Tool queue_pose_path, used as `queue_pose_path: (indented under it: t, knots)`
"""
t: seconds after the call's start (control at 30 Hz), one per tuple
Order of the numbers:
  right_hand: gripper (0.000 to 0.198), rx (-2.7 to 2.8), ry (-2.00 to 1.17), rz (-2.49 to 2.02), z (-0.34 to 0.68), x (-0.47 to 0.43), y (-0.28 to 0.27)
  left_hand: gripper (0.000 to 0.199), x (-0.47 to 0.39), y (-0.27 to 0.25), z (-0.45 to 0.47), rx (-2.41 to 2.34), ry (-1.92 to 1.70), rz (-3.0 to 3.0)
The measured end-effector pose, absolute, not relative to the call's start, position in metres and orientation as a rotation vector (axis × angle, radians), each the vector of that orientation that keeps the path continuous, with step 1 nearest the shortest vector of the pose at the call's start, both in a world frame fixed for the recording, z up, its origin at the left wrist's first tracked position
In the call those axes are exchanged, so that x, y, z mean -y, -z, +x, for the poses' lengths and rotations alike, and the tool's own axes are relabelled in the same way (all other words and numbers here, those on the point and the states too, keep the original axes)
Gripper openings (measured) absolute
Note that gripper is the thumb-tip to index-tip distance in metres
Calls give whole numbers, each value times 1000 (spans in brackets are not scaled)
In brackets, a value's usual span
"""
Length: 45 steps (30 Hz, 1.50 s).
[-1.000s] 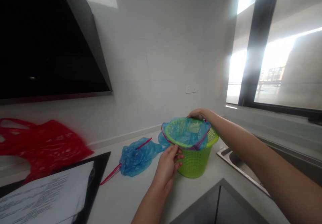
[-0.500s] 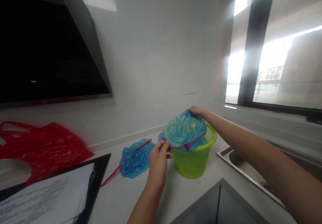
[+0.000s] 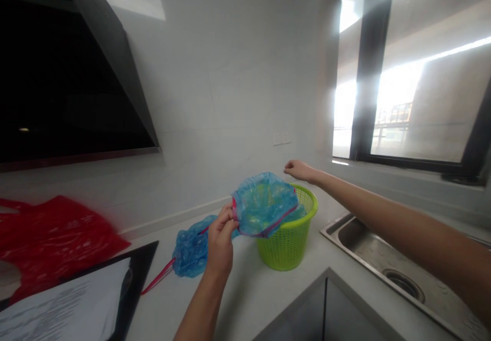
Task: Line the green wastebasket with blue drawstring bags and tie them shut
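Observation:
A translucent blue drawstring garbage bag (image 3: 264, 203) with a pink band round its mouth hangs over and partly inside a green perforated plastic basket (image 3: 286, 246). My left hand (image 3: 222, 233) pinches the bag's mouth at its left side, by the pink drawstring. Above the basket's back rim is my right hand (image 3: 299, 170), its fingers curled together and apart from the bag, with nothing seen in them. A second, crumpled blue garbage bag (image 3: 192, 249) with pink drawstrings lies on the counter, left of the basket and partly behind my left hand.
To the right is a steel sink (image 3: 383, 259). A red plastic bag (image 3: 65, 244) and printed papers (image 3: 69, 300) lie on a black surface (image 3: 136, 279) at the left. A dark range hood (image 3: 76, 85) juts from the wall above, and a window (image 3: 418, 95) is at right.
My right hand has come off the bag's back edge. My left hand has drawn the bag's mouth left and slightly up, so more of the basket's right rim shows. The view has shifted a little right.

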State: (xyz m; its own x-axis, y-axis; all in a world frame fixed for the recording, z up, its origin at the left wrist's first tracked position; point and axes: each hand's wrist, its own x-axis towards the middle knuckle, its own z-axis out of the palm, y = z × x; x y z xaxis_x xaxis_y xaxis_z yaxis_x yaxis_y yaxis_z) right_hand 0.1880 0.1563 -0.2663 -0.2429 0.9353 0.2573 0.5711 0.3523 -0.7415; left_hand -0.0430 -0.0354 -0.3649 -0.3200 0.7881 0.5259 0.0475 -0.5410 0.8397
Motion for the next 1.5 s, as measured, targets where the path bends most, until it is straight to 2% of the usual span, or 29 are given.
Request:
queue_pose_path:
  t: [0.1,0.17,0.27,0.37,0.47,0.63,0.77,0.87,1.03,1.3,1.5]
  knots:
    - [27,1955,-638,-1442,208,-135,282,35,33,372,-58,-1074,-1924,1423]
    - [36,1991,-677,-1477,217,-121,290,45,24,374,-66,-1255,-1875,1212]
    - [34,2011,-745,-1472,223,-106,293,49,9,373,-73,-1453,-1708,988]
    - [27,1963,-798,-1459,225,-100,288,47,-2,371,-72,-1418,-1609,981]
    - [26,1885,-850,-1454,226,-97,285,47,-6,368,-73,-1392,-1682,921]
    - [35,1850,-874,-1520,223,-100,289,44,-9,364,-77,-1489,-1774,955]
    - [28,1799,-914,-1511,213,-105,290,44,-9,360,-74,-1478,-1816,979]
    - [23,1657,-1029,-1469,209,-109,289,32,-6,354,-72,-1419,-1881,890]
    - [15,1313,-1308,-1254,227,-114,283,9,-2,336,-79,-1045,-1981,431]
    - [19,817,-1465,-737,273,-109,270,11,-16,317,-74,-800,-2028,246]
    - [17,608,-1492,-461,266,-106,292,13,-33,299,-62,-602,-2121,278]
